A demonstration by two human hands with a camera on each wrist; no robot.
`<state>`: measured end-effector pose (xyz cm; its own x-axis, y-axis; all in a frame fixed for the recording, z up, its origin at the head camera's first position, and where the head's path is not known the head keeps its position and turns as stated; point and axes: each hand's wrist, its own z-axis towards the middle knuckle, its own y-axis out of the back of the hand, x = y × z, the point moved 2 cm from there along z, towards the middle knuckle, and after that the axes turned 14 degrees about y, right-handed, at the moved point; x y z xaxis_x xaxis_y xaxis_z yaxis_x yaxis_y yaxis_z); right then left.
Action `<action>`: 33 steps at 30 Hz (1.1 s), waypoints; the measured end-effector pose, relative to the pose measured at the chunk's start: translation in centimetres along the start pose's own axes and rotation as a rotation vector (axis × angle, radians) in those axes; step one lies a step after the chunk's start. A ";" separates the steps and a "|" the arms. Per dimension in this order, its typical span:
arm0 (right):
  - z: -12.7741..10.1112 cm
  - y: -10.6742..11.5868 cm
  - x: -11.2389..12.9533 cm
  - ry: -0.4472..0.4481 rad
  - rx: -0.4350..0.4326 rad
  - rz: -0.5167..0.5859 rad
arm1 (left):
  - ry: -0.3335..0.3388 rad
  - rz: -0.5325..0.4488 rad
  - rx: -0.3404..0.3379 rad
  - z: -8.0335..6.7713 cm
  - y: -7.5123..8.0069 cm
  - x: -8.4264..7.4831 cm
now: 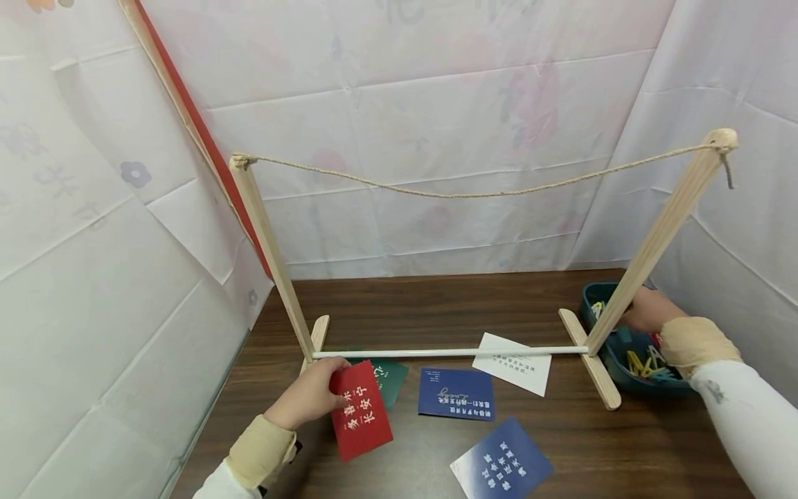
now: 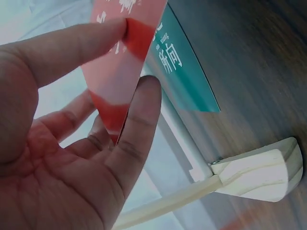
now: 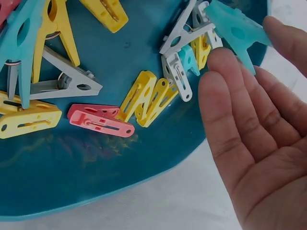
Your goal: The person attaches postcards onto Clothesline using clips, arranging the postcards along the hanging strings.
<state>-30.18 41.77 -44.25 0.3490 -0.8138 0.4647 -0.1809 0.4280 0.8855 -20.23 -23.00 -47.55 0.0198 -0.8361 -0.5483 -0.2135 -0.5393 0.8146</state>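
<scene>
My left hand (image 1: 314, 394) pinches a red card (image 1: 360, 416) with white characters, thumb on its face and fingers behind, above the table's left part. A green card (image 1: 388, 381) lies partly hidden behind it. Over at the right, my right hand (image 1: 651, 310) reaches into a dark teal basin (image 1: 623, 374), partly hidden by a wooden post. In the right wrist view its thumb and fingers pinch a light teal clothespin (image 3: 237, 31). Yellow clothespins (image 3: 156, 103), a pink one (image 3: 100, 120) and grey ones lie in the basin.
A wooden stand carries a sagging rope (image 1: 449, 195) between its left post (image 1: 271, 249) and right post (image 1: 667, 229), with a white bar (image 1: 399, 353) low down. Two blue cards (image 1: 455, 395) and a white card (image 1: 524, 367) lie on the brown table (image 1: 424, 457).
</scene>
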 end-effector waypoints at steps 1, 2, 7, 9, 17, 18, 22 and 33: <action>-0.2 0.1 0.0 -0.011 -0.010 0.022 | -0.004 -0.015 0.011 0.0 0.1 0.1; -0.4 0.1 0.1 -0.019 -0.016 0.040 | -0.008 -0.029 0.023 0.0 0.2 0.1; -1.2 0.5 0.2 -0.046 -0.065 0.036 | -0.004 -0.072 0.054 0.2 0.8 0.5; -1.4 0.6 0.4 -0.044 -0.093 0.018 | -0.016 -0.088 0.054 0.2 1.2 0.6; -2.0 0.7 1.3 -0.049 -0.201 -0.002 | -0.039 -0.177 0.132 0.2 2.2 0.4; -2.0 0.6 1.4 -0.050 -0.214 -0.003 | -0.048 -0.186 0.141 0.2 2.3 0.3; -2.1 0.3 1.7 -0.043 -0.272 -0.006 | -0.076 -0.206 0.156 0.4 2.7 0.3; -2.7 -0.7 3.4 -0.016 -0.404 0.012 | -0.072 -0.296 0.098 0.6 3.1 0.4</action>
<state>-26.38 39.75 -43.25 0.3341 -0.8125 0.4776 0.1918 0.5548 0.8096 -21.51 -24.92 -45.38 0.0267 -0.6332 -0.7735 -0.3016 -0.7428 0.5977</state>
